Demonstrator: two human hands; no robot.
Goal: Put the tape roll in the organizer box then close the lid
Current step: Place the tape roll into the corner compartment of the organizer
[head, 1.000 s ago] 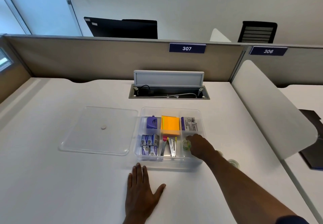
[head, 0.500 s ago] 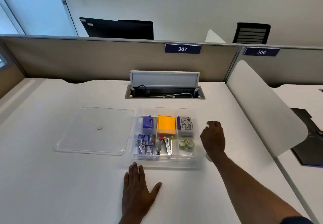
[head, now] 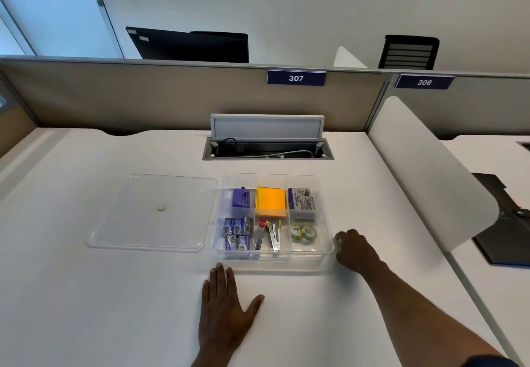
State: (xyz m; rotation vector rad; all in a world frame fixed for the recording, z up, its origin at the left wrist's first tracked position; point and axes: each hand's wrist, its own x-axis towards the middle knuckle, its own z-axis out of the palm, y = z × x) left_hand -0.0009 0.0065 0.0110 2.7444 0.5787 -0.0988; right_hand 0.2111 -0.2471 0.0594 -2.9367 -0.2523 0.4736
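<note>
The clear organizer box (head: 325, 211) stands open on the white desk. Two green-edged tape rolls (head: 304, 232) lie in its front right compartment. Its clear lid (head: 152, 211) lies flat on the desk to the left of the box. My right hand (head: 355, 253) rests knuckles up just outside the box's front right corner, with the fingers curled down onto the desk. Whatever is under it is hidden. My left hand (head: 226, 306) lies flat on the desk in front of the box, fingers spread, holding nothing.
The other compartments hold a purple sharpener (head: 240, 199), orange sticky notes (head: 271, 201), a grey packet (head: 303, 203), staple boxes (head: 236, 233) and staplers (head: 269, 236). An open cable hatch (head: 268, 148) is behind the box. A white divider panel (head: 430, 177) rises on the right.
My right hand came out of the box's front right compartment, leaving tape rolls there, moved right and then dropped to the desk beside the box's corner. My left hand stayed put.
</note>
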